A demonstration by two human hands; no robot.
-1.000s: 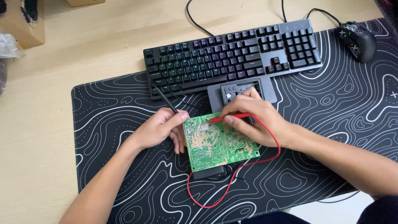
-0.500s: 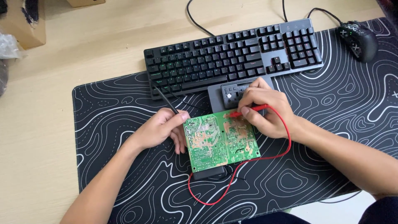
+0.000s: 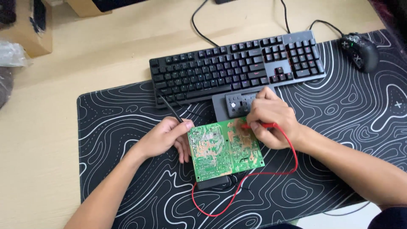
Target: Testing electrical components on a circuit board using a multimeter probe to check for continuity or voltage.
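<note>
On the black desk mat (image 3: 118, 127) with its white wavy lines, a green circuit board (image 3: 224, 149) lies solder side up, propped on some dark part beneath it so that it sits slightly tilted. The left hand (image 3: 165, 138) curls against the board's left edge, seemingly to keep it from sliding, and pinches a black probe (image 3: 169, 108) whose lead slants up toward the keyboard (image 3: 237, 68). The right hand (image 3: 271, 121) pinches a red probe (image 3: 258, 126), its tip set down on the board's upper right area, where copper patches show. Its red wire (image 3: 254, 178) loops off to the right and swings back under the board's near edge (slack, so it does not tug the probe). A small grey meter (image 3: 239, 105) lies just behind the board, close to the keyboard's front edge, and leaves little room there. More open mat lies to the left and front. A game controller (image 3: 360, 51) rests well apart at the far right.
</note>
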